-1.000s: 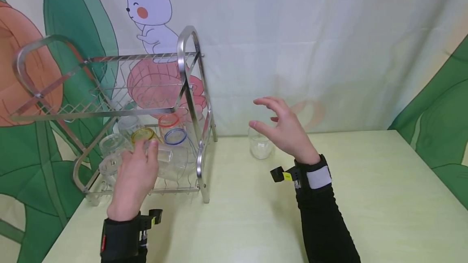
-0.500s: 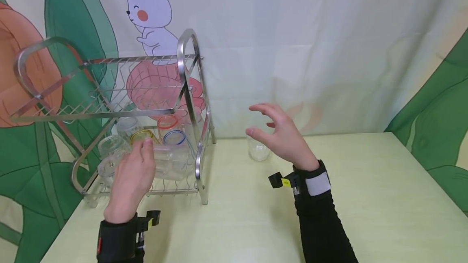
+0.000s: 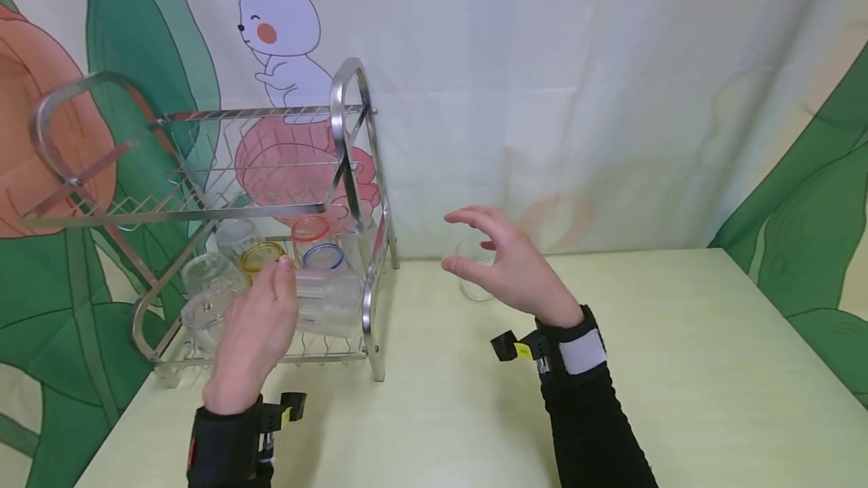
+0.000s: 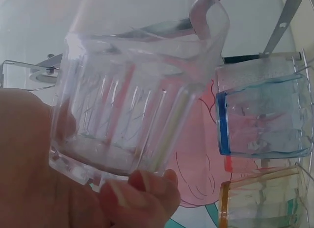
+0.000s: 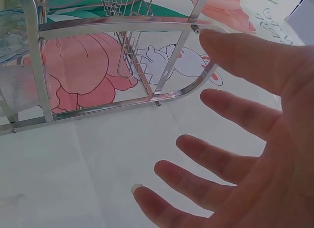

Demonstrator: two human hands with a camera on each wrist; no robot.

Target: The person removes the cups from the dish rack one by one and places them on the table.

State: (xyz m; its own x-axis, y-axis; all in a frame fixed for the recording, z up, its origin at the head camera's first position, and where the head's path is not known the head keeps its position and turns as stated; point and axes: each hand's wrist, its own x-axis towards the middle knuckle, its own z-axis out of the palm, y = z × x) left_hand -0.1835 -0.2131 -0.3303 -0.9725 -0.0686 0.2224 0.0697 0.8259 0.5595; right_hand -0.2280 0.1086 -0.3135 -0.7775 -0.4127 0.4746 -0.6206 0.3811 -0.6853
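On the lower tier of the two-tier steel wire dish rack (image 3: 342, 149), the left hand (image 3: 254, 337) has its grip closed round a clear ribbed glass mug (image 4: 132, 105); judging by how close the blue-rimmed tumbler (image 4: 262, 117) and yellow-rimmed tumbler (image 4: 260, 203) sit, a hasty pull could knock them or catch a rack wire. To the right, the right hand (image 3: 515, 269) hovers with fingers spread, holding nothing, just before a small clear glass (image 3: 472, 277) on the pale green worktop (image 3: 678, 367), which a careless sweep might tip.

Glasses (image 3: 271, 277) in the rack (image 3: 353, 172) — left; lone glass (image 3: 475, 281) on the table (image 3: 678, 367) — right.
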